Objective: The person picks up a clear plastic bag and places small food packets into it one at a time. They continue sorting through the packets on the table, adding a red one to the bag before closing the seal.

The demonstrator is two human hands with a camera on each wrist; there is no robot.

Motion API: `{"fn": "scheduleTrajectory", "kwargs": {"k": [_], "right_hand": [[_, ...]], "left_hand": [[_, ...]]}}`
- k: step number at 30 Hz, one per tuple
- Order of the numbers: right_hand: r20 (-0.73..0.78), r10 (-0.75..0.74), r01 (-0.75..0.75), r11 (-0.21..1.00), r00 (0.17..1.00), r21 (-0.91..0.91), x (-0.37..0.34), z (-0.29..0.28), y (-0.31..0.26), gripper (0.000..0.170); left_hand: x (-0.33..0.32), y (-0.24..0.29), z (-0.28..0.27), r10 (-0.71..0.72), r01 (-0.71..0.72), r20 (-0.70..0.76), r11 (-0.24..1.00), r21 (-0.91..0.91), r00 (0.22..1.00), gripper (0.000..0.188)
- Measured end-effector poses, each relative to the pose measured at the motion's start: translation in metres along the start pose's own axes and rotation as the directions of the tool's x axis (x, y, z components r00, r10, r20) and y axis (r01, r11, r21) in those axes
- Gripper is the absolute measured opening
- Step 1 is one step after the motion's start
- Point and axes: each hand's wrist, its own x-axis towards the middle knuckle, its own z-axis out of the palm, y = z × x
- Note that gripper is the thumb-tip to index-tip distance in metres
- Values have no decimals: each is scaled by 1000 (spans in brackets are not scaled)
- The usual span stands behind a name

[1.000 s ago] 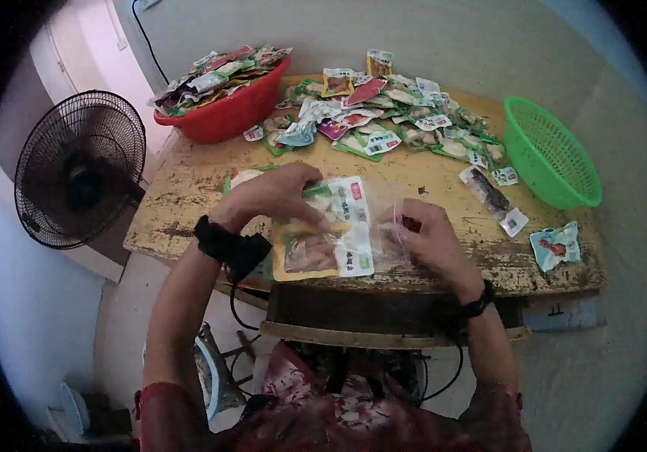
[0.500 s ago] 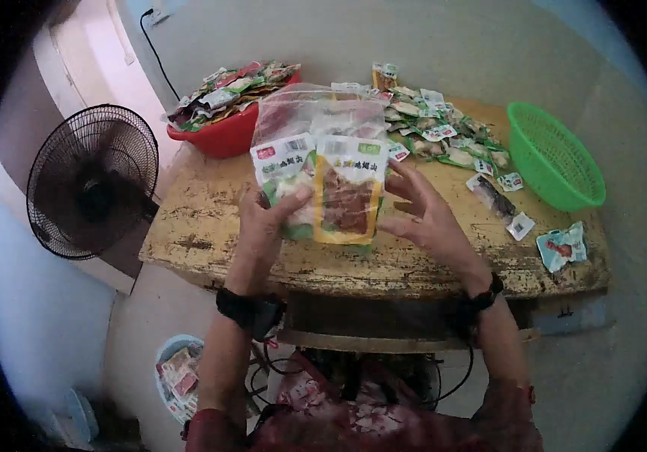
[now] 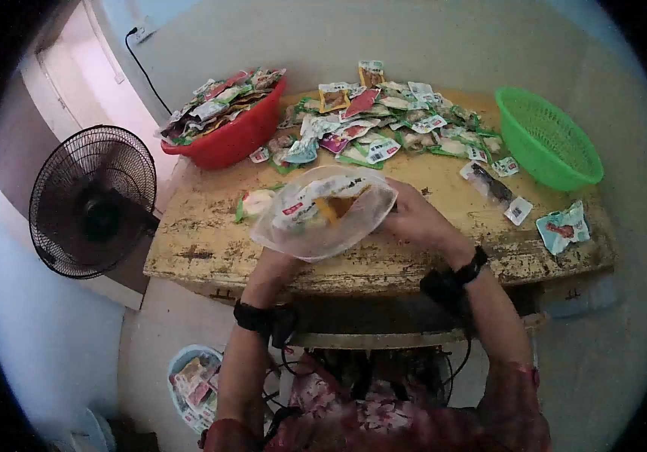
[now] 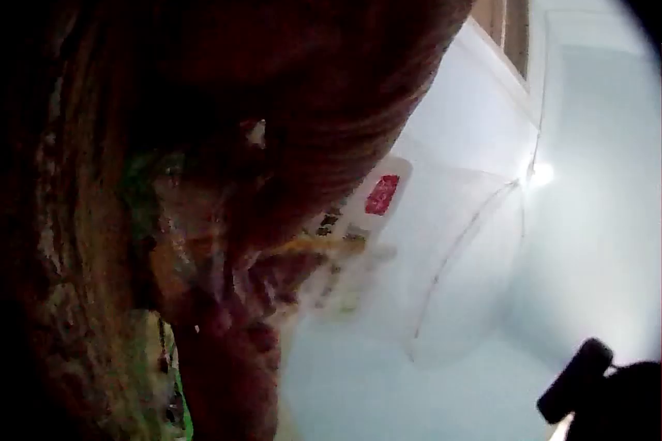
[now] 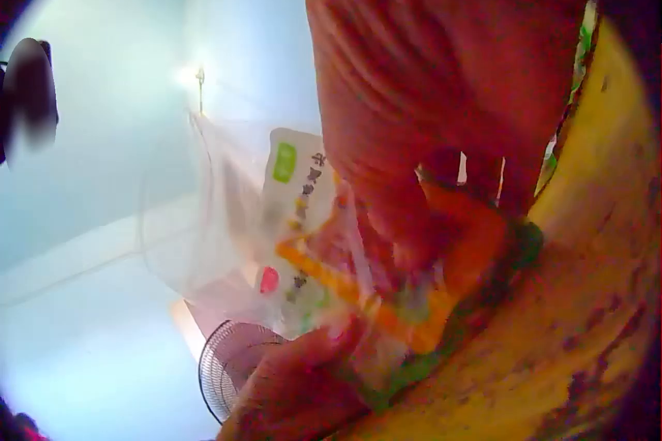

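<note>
A clear plastic bag (image 3: 293,242) is held up over the near part of the table, its wide mouth turned toward the head camera. Inside it stand white-topped food packets (image 3: 319,197), one with a yellow border. My right hand (image 3: 419,220) grips the bag's right side; in the right wrist view its fingers bend over the packets. From below left, my left hand (image 3: 274,270) holds the lower part, mostly hidden behind the bag in the head view. Its thumb tip presses the packet side in the right wrist view. Behind the bag, a green-edged packet (image 3: 257,203) lies on the table.
A red basin (image 3: 225,143) heaped with packets stands back left, beside a large packet pile (image 3: 383,124). At right are a green basket (image 3: 549,143), a dark-filled packet (image 3: 493,188) and a light-blue packet (image 3: 564,228). A fan (image 3: 93,203) stands left; a packet-filled tub (image 3: 195,384) sits low.
The bag was low over the table, then upright with packet fronts facing the head camera; now it is tipped so its mouth faces up. Both hands have shifted lower around it.
</note>
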Motion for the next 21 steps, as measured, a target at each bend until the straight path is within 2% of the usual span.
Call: {"fn": "scheduleTrajectory", "kwargs": {"k": [3,5,6,9,12,15,18,21], "right_hand": [[-38,-51,50,998,998,-26,-1,-1,0,62],[-32,-2,4,998,999,55,-3,-5,7,62],[-26,23,-20,995,999,100,-3,-4,6,63],[41,7,-18,954,999,299,-7,-3,-8,63],[50,49,-61,951,998,302,-9,-3,-19,67],[49,30,-45,937,998,347,-7,-4,-8,65],[-33,43,-31,951,999,308,-14,-8,-28,62],[-52,-27,37,978,998,204,-11,-13,-21,58]], "left_hand": [[24,-52,-9,-145,160,66,918,-363,987,59],[-7,49,19,-151,139,-19,949,-284,988,49],[-10,58,17,-160,159,22,939,-304,987,55],[-16,57,18,-95,121,77,835,-536,993,61],[-14,43,13,-63,74,40,806,-587,997,64],[-13,43,15,-23,51,52,749,-660,998,63],[-11,64,25,-48,24,-34,856,-516,998,61],[-10,71,28,-227,157,-150,913,-376,962,53]]}}
